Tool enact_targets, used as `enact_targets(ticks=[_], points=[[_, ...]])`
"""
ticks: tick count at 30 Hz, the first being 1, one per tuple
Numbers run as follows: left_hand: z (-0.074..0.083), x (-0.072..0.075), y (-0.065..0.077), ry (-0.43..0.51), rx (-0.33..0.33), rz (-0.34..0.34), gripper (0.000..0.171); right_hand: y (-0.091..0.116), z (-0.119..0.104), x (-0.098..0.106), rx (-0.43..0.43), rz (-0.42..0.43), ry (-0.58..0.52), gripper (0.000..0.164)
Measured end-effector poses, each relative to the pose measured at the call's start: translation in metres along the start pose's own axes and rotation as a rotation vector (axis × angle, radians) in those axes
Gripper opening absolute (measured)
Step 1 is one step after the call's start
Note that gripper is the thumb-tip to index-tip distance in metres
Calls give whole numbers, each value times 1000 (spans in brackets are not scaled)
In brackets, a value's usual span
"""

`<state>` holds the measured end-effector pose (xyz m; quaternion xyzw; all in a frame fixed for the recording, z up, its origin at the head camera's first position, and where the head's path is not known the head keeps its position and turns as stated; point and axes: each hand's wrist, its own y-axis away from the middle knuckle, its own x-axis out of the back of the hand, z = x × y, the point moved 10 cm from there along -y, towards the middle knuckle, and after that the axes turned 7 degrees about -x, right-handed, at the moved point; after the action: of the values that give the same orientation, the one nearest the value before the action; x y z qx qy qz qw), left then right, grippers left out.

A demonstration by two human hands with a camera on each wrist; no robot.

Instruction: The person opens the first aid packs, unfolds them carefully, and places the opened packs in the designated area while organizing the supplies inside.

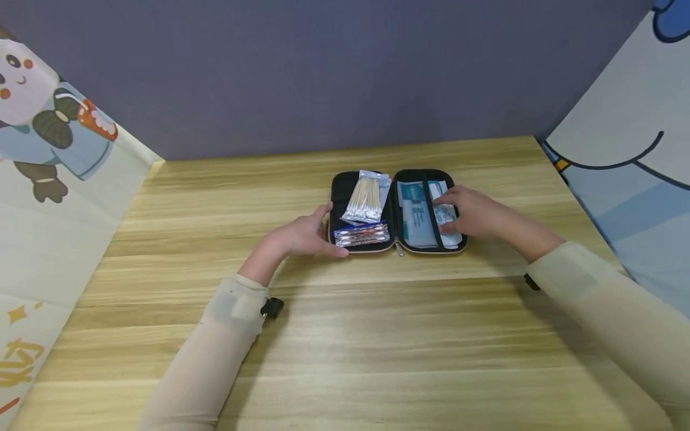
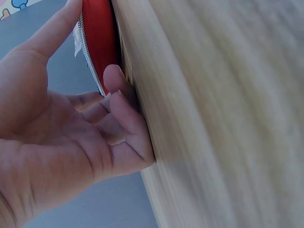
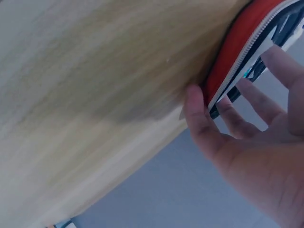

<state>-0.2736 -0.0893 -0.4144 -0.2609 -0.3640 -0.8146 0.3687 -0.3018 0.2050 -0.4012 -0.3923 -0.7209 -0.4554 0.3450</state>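
Note:
An unzipped case (image 1: 398, 230), black inside with a red outer side, lies spread flat on the table. Its left half holds a clear bag of cotton swabs (image 1: 365, 197) above a packet of swab-like sticks (image 1: 362, 234). Behind a black elastic strap in the right half sit flat white and teal packets (image 1: 419, 221). My left hand (image 1: 304, 234) grips the case's left edge, thumb at the front corner, with some fingers curled against the side. My right hand (image 1: 474, 212) reaches over the right edge, fingers spread and loosely bent onto the packets; one finger stays outside, by the red side (image 3: 242, 45).
The wooden table (image 1: 388, 335) extends around the case. A dark grey panel (image 1: 345, 78) stands behind it, with cartoon-printed walls (image 1: 48, 239) to the left and right. A zipper pull (image 1: 399, 249) hangs at the case's front, between the halves.

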Motion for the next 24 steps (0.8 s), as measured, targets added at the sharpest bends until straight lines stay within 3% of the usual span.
enact_targets(ticks=[7, 13, 17, 19, 24], points=[[1, -1, -3, 18, -9, 3, 134, -1, 8, 3, -40, 16, -90, 77], [3, 0, -1, 22, -6, 2, 134, -1, -1, 25, -23, 33, -28, 78], [3, 0, 0, 24, -9, 7, 134, -12, -26, 55, 32, 107, -74, 75], [3, 1, 0, 26, -9, 10, 134, -22, -43, 61, 99, 130, -135, 71], [1, 0, 0, 31, -1, 9, 134, -46, -78, 42, 240, 67, -331, 70]])
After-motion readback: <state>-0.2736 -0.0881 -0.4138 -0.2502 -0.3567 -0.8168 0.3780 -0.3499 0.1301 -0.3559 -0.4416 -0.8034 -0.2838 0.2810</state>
